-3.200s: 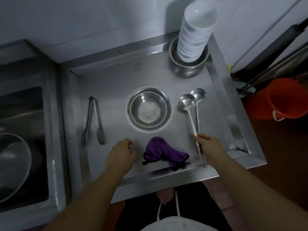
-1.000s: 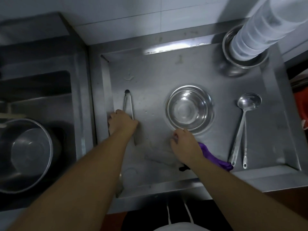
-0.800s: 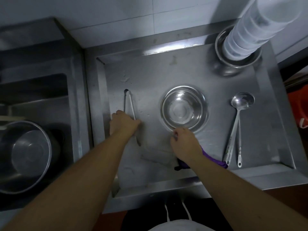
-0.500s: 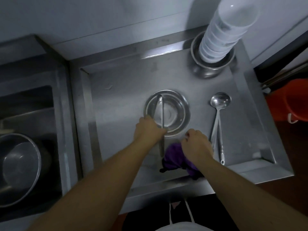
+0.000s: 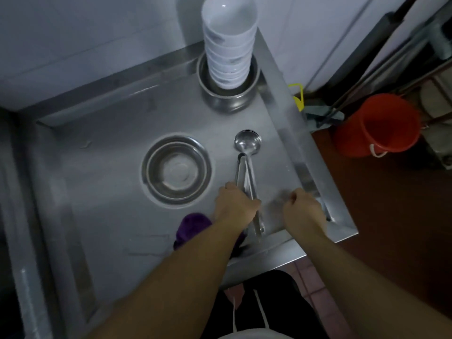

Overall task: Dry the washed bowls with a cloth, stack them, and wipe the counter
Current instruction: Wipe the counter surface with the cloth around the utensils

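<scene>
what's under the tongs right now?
The tongs lie on the ladles' handles, left hand gripping them. Only one ladle bowl shows; the handles beneath are mostly covered.

- You're standing in a working kitchen, most likely a commercial one: the counter (image 5: 102, 192) is all stainless steel with a raised rim.
- A tall stack of white bowls (image 5: 228, 45) sits in a steel pot (image 5: 227, 99) at the back corner.
- A steel basin (image 5: 176, 169), a ladle (image 5: 247, 143) and tongs (image 5: 244, 172) lie on the counter.
- White tiled wall (image 5: 85, 45) behind; a red bucket (image 5: 376, 126) stands on the tiled floor beside you.
</scene>
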Demonstrator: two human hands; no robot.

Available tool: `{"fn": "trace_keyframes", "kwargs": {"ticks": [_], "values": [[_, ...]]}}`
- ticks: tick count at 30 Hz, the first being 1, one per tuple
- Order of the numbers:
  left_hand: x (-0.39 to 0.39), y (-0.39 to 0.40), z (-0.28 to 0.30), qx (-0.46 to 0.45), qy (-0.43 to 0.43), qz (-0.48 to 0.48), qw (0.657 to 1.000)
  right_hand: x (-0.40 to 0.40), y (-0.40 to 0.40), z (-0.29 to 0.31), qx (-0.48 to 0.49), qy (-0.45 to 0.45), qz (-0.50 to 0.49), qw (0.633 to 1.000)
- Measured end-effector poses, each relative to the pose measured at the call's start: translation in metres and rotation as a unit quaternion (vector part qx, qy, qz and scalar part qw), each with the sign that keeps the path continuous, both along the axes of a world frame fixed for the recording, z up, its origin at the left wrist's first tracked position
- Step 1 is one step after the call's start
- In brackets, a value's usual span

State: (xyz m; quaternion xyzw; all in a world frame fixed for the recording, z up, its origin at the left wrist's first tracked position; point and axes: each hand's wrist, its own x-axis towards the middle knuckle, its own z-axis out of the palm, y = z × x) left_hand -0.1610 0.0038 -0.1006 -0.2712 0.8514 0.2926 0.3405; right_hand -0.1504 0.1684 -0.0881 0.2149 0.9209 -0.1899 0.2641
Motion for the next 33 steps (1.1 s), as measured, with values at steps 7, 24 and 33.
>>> {"fn": "trace_keyframes", "kwargs": {"ticks": [7, 24, 33], "values": [[-0.005, 0.030, -0.016, -0.018, -0.008, 0.042, 0.999, 0.003, 0.026, 0.002, -0.037, 0.027, -0.015, 0.999], [0.007, -0.008, -0.010, 0.095, 0.008, 0.092, 0.991, 0.020, -0.055, 0.024, -0.108, 0.227, 0.182, 0.951], [0.051, -0.132, 0.013, 0.115, 0.145, 0.101, 0.977, 0.044, -0.117, -0.004, -0.233, 0.077, 0.321, 0.914]]}}
